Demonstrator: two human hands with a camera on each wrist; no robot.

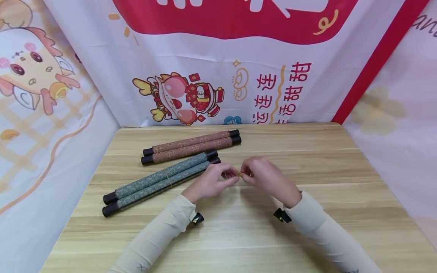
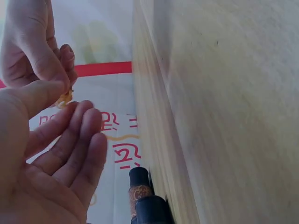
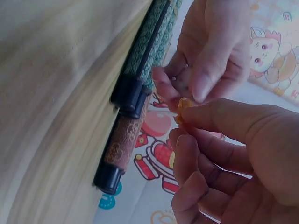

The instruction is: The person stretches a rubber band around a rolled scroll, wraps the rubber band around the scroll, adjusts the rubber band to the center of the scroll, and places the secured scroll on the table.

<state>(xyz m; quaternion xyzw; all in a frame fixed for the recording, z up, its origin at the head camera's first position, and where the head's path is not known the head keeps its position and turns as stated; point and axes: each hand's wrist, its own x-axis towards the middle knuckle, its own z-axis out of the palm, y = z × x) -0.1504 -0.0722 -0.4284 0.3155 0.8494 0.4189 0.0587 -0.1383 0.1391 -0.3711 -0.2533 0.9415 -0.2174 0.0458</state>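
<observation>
A small bunched yellow rubber band [image 3: 185, 104] sits between the fingertips of both hands, held over the wooden table. My right hand [image 1: 268, 178] pinches it between thumb and forefinger, its other fingers curled below. From the other side, my left hand [image 1: 213, 181] has its thumb and forefinger tips closed on the band; its remaining fingers are loosely bent, as the left wrist view shows. Just left of the left hand lie two green patterned scrolls [image 1: 160, 180] with dark end knobs, bound together by a thin yellow band [image 1: 168, 178].
Two brown patterned scrolls [image 1: 191, 146] lie side by side behind the green ones, with no band seen around them. The wooden table [image 1: 307, 151] reaches back to a printed cloth [image 1: 232, 49]. More printed cloth hangs at the left and right sides.
</observation>
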